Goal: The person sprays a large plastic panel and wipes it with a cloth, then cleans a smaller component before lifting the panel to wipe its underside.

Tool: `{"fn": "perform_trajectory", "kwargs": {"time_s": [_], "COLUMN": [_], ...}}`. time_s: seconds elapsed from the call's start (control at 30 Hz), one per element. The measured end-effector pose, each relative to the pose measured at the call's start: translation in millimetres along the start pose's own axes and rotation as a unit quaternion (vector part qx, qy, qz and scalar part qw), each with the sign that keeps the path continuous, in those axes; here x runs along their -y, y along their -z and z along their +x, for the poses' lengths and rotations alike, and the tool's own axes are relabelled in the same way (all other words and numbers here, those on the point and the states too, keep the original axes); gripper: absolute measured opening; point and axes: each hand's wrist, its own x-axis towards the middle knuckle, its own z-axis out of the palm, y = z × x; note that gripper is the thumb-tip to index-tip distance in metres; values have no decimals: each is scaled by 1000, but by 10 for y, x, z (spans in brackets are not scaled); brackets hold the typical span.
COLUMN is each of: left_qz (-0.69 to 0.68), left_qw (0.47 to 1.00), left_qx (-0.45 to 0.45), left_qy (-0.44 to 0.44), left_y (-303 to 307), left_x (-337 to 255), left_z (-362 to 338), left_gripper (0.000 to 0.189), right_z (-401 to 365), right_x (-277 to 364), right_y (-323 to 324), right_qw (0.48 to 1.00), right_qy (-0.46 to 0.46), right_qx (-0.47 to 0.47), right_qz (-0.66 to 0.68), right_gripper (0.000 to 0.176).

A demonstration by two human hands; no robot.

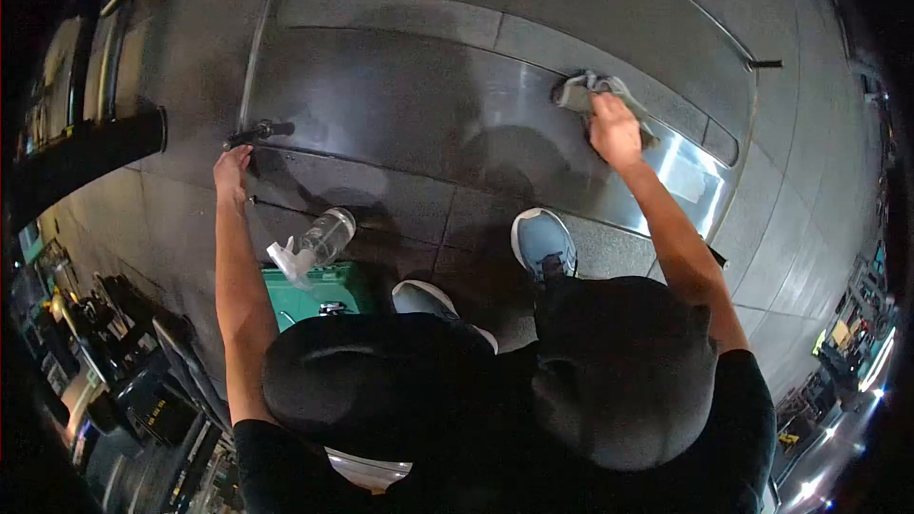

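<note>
A large, shiny flat panel (381,95) with a long rounded slot lies in front of me, low over the floor. My right hand (616,128) is closed on a greyish, crumpled cloth (595,95), pressed against the panel's right part beside the slot. At the panel's left corner, the fingers of my left hand (232,171) are closed at a black peg-like fitting (255,133); their exact hold is partly hidden. A clear spray bottle (328,236) with a white trigger head leans near my left forearm.
A green case (319,291) sits beside my left shoe (424,299), under the spray bottle. My right shoe (545,240) is close to the panel's near edge. Dark gym-like equipment (114,371) stands at left, with a black beam (95,154) jutting in. More black pegs (764,64) stick out at right.
</note>
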Motion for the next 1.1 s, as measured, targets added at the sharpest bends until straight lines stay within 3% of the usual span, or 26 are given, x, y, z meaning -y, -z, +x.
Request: {"fn": "perform_trajectory", "kwargs": {"time_s": [0.17,0.3,0.5,0.6,0.63,0.7,0.83,0.9,1.1], "left_qz": [34,84,40,-58,-59,-6,-60,-87,-95], "left_qw": [999,995,993,993,992,997,995,994,993], "left_qx": [2,-36,-91,-45,-51,-80,-61,-58,-73], "left_qy": [-13,-50,-62,-97,-98,-18,-43,-32,-12], "left_y": [-63,-231,-399,-388,-381,-374,-486,-486,-525], "left_x": [9,-46,-73,36,3,-50,-149,-144,-249], "left_z": [-82,-257,-431,-403,-401,-449,-563,-561,-620], "left_gripper": [33,27,25,31,31,30,32,32,33], "right_z": [876,1516,2574,3090,3252,3534,4113,4349,4477], "right_x": [724,1361,2434,2970,3145,3442,3625,3493,3039], "right_y": [-275,-525,-1059,-1318,-1417,-1571,-1632,-1648,-1528], "right_qw": [995,987,972,964,963,961,947,957,969], "right_qy": [87,130,188,234,240,255,294,276,239], "right_qx": [39,76,122,117,116,109,110,76,64], "right_qz": [40,59,70,45,47,17,-66,-49,-3], "right_gripper": [31,31,29,29,29,28,26,36,41]}}
